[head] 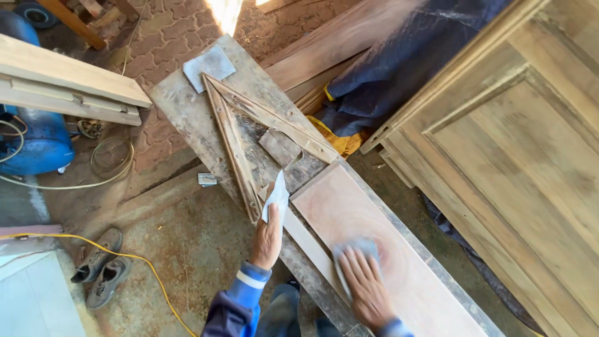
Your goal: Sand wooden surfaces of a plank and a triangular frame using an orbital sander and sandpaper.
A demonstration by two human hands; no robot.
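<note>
Seen from the head camera, the right hand (367, 288) pressed flat, fingers spread, on a grey sanding sheet (353, 251) atop a smooth reddish wooden panel (349, 209) on the worn plank counter (187, 106). The left hand (267, 236) pinched a pale folded sheet (276, 196) beside a triangular wooden frame (240, 134).

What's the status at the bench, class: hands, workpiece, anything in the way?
Right hand pressing grey sanding sheet flat on reddish board. Left hand pinching folded sheet at board's edge. Triangular wooden frame lies just beyond, apart from board.
</note>
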